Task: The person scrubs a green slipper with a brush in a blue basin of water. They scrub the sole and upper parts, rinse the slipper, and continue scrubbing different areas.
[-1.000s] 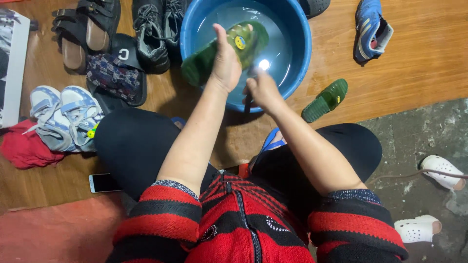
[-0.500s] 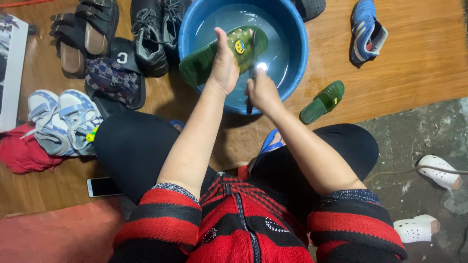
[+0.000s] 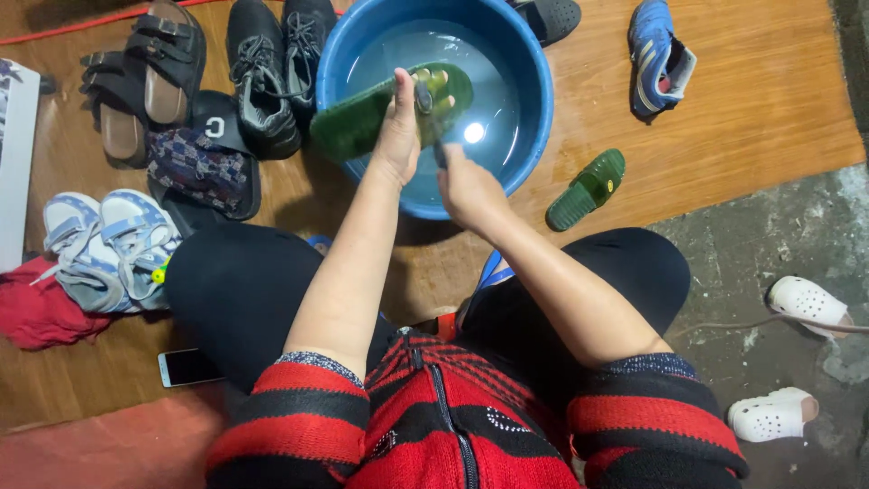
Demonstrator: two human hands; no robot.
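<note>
Green slipper, held over the blue basin of water: your left hand is closed around its middle. Your right hand grips a thin dark tool whose tip touches the slipper. Second green slipper lies on the wooden floor just right of the basin. Black shoes and brown sandals sit to its left.
</note>
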